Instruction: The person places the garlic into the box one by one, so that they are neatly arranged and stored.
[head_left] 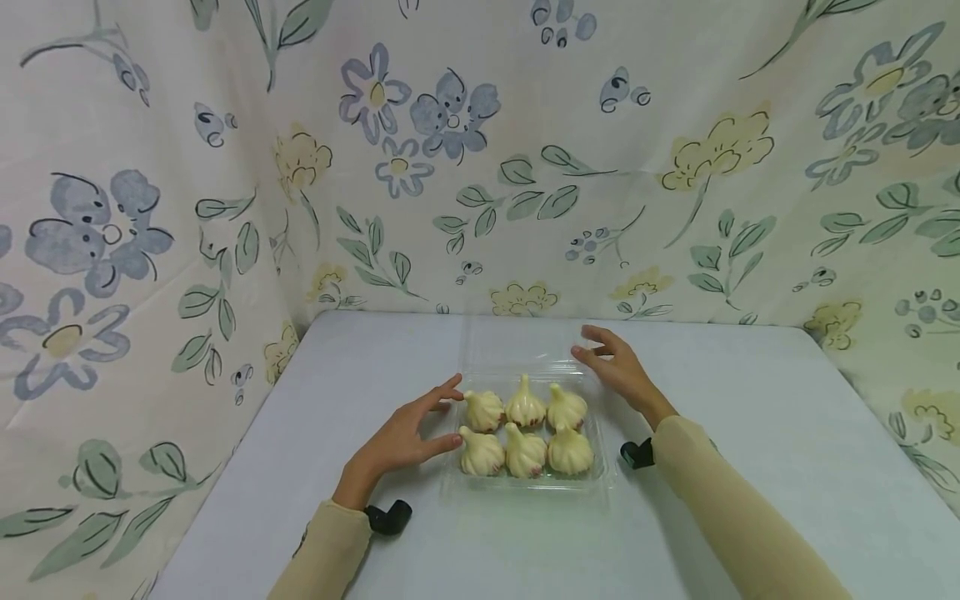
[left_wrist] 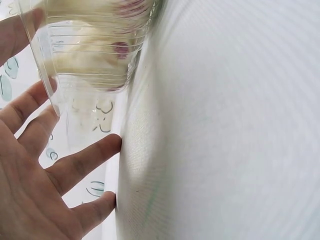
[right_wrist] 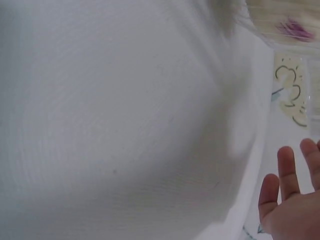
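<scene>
A clear plastic clamshell box sits on the table, holding several cream garlic bulbs in two rows. Its transparent lid is folded back toward the far edge. My left hand is at the box's left side, fingers spread, with thumb and index tips at the rim. In the left wrist view, other fingertips of the left hand reach the box's edge and the tabletop. My right hand hovers beside the lid's right edge, its fingers loosely extended around nothing.
The white table extends to both sides of the box. A floral curtain hangs behind it and along both sides. Black wrist devices stick out below both sleeves.
</scene>
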